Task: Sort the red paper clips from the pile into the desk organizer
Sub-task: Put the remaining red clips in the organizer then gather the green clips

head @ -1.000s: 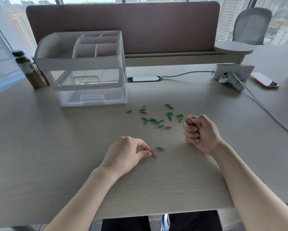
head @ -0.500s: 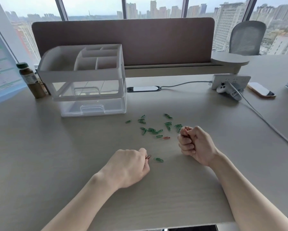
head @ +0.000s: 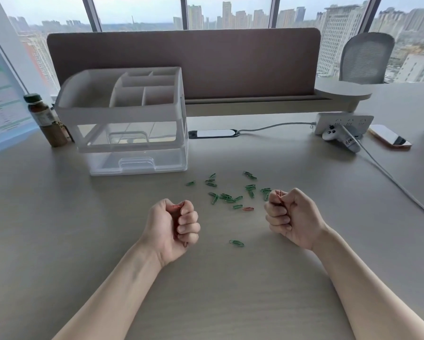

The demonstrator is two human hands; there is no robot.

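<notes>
My left hand (head: 171,225) is a fist turned palm-up over the desk, shut on red paper clips (head: 179,206) that show between thumb and fingers. My right hand (head: 290,218) is also a fist, with red clips (head: 279,193) poking out at its top. Between and beyond the hands lies a scatter of green paper clips (head: 226,196). One red clip (head: 248,208) lies on the desk at the scatter's near edge. A lone green clip (head: 236,243) lies nearer to me. The white desk organizer (head: 122,106), with open top compartments and clear drawers, stands at the back left.
A brown bottle (head: 46,121) stands left of the organizer. A power strip (head: 343,123) with a white cable running right, a phone (head: 390,138) and a desk grommet (head: 213,133) lie at the back. A brown divider panel (head: 181,62) closes the far edge.
My left hand picked the red clip off the desk, closed into a fist and rolled palm-up. My right hand stayed shut. The camera tilted up.
</notes>
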